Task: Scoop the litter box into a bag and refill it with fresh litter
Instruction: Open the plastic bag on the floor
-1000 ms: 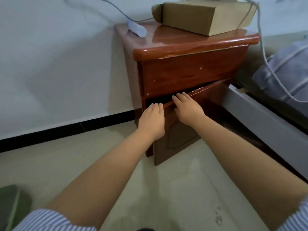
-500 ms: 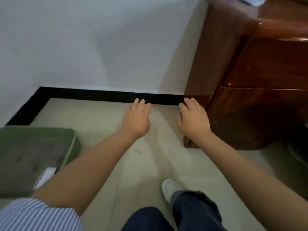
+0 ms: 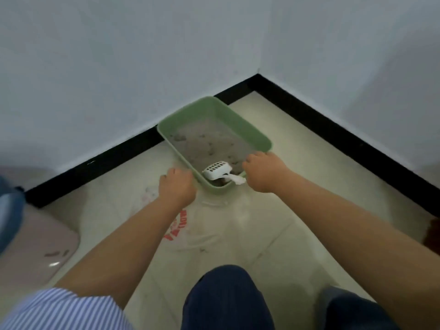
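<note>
A green litter box [image 3: 247,129] sits on the floor in the corner of two walls, holding grey, clumped litter [image 3: 209,141]. A white slotted scoop [image 3: 217,171] lies in its near end, handle toward the near rim. My right hand [image 3: 264,171] is on the box's near right corner, fingers curled over the rim. My left hand [image 3: 177,186] is against the near left side of the box, fingers curled downward and hidden. A clear plastic bag with red print [image 3: 188,225] lies flat on the floor under my forearms.
White walls with a black baseboard [image 3: 333,129] close off the corner. A pink rounded object [image 3: 35,246] lies at the left, with something blue [image 3: 7,210] beyond it. Dark wooden furniture [image 3: 433,229] shows at the right edge. My knees in dark trousers [image 3: 226,298] are below.
My view swung left from the wooden nightstand to the corner. Both hands left the drawer front, crossed over the floor with straight fingers, and now sit at the litter box's near end.
</note>
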Demonstrator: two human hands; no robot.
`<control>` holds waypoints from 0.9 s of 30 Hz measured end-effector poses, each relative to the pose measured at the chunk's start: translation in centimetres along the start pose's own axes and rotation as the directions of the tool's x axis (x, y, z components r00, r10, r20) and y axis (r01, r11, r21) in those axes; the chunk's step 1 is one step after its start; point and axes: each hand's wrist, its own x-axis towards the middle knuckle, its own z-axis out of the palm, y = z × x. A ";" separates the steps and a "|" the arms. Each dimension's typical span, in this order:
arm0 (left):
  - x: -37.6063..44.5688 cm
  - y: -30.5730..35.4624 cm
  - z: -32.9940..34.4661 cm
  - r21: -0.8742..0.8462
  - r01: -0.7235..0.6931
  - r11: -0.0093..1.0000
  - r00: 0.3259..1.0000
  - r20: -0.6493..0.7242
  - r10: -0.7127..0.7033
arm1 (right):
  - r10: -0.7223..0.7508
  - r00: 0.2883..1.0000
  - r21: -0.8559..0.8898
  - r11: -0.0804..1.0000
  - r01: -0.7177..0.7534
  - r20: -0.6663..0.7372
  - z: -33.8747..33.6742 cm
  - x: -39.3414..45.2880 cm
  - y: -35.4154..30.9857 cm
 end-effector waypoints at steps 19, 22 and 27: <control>-2.3 -1.9 17.5 -0.410 0.660 0.629 0.744 0.476 -0.470 | -0.495 0.755 -0.248 0.740 0.626 0.430 9.4 19.5 -14.2; -3.1 -1.7 20.3 -0.414 0.682 0.603 0.731 0.412 -0.544 | -0.460 0.775 -0.240 0.769 0.592 0.434 13.0 18.6 -14.5; -2.8 -3.4 21.2 -0.497 0.735 0.461 0.664 0.395 -0.634 | -0.534 0.822 -0.311 0.761 0.570 0.199 15.1 16.6 -16.2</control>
